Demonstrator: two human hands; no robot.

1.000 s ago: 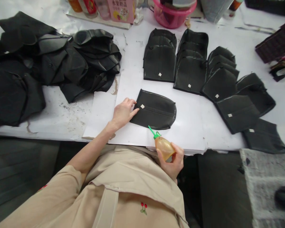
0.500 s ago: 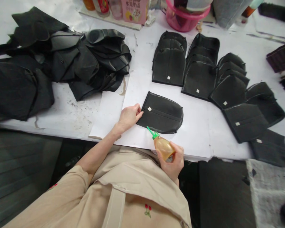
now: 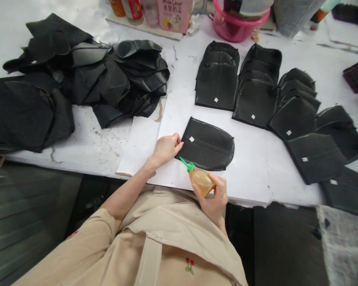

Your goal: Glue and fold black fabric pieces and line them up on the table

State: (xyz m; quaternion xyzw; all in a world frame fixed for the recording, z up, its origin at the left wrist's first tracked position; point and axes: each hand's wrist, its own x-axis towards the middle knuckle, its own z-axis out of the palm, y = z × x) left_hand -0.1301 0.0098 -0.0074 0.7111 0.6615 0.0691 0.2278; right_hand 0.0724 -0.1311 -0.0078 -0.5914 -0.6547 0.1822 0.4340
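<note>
A black rounded leather-like piece (image 3: 210,145) with a small white tag lies flat on white paper in front of me. My left hand (image 3: 168,148) has its fingers pinched at the piece's straight left edge. In my right hand (image 3: 214,200) is a squeeze bottle (image 3: 202,182) of amber liquid, probably glue, tilted to the left. Its green nozzle tip sits at the piece's near left corner, close to my left fingers; whether it touches is unclear.
Overlapping rows of similar black pieces (image 3: 255,101) fan out on the right. A heap of loose black pieces (image 3: 113,79) covers the left. At the back stand a pink basin (image 3: 241,26), a pink carton (image 3: 174,16) and bottles. The table's front edge (image 3: 244,201) runs just before my apron.
The bottle's nozzle has moved left along the piece's near edge towards my left hand. My left hand keeps its place at the edge. The whole view has shifted slightly.
</note>
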